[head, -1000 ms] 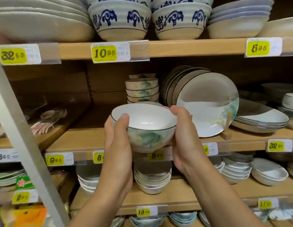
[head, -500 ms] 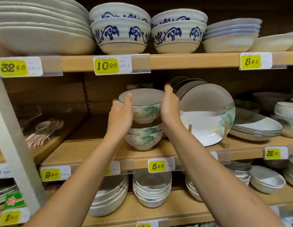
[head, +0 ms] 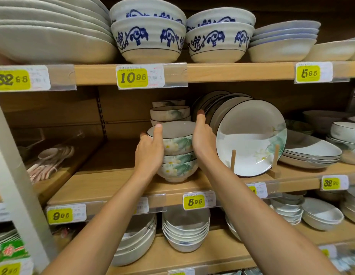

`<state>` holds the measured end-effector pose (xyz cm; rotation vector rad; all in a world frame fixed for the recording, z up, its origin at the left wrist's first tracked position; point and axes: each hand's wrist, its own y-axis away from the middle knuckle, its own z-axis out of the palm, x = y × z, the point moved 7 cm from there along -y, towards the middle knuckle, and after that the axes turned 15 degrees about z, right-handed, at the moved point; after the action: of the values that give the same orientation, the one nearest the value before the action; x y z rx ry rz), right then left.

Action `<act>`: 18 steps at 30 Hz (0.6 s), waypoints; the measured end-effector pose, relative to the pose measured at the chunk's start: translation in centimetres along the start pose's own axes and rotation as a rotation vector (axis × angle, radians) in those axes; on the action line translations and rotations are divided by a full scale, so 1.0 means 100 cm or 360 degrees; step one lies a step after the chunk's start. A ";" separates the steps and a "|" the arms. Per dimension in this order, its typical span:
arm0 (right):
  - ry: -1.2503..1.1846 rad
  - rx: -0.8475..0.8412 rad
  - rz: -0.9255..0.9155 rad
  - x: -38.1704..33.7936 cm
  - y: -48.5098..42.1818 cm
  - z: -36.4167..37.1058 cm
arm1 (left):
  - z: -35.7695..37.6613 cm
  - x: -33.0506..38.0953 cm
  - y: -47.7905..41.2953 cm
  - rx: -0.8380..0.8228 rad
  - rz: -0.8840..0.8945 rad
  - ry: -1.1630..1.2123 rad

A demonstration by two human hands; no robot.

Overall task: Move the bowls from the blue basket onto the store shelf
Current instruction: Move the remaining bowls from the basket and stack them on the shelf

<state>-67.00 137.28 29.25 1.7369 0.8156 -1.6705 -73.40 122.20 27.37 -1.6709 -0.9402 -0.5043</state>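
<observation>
Fingers of the left hand curl round the top bowl, thumb on rim; right hand flanks it, fingers hidden; bowl sits nested in the stack on the shelf; glazed, likely slick, chippable; best cupped at both sides.

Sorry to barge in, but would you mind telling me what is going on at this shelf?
A person is stocking bowls with both hands. The left hand grips the top bowl by its rim, and the right hand lies against its other side, fingers hidden. That bowl sits nested on a stack of two matching flowered bowls on the middle shelf. A second stack stands behind, and plates lean in a wooden rack on the right.
</observation>
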 end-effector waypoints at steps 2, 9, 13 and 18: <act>-0.0025 -0.0001 0.0024 0.005 -0.001 0.001 | 0.003 -0.005 0.001 -0.0005 -0.0026 -0.0003; -0.0069 0.0078 0.0062 0.015 -0.007 0.000 | 0.004 -0.010 0.001 0.0015 -0.0049 -0.0030; -0.0084 0.0088 0.0045 0.018 -0.009 0.000 | 0.004 -0.011 0.002 0.0013 -0.0040 -0.0003; -0.0091 0.0068 0.0059 0.019 -0.010 0.000 | 0.006 -0.010 0.006 0.0012 -0.0108 0.0100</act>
<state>-67.75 137.95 27.34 1.7144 0.7227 -1.7163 -73.64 122.35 26.08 -1.6116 -0.9540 -0.5949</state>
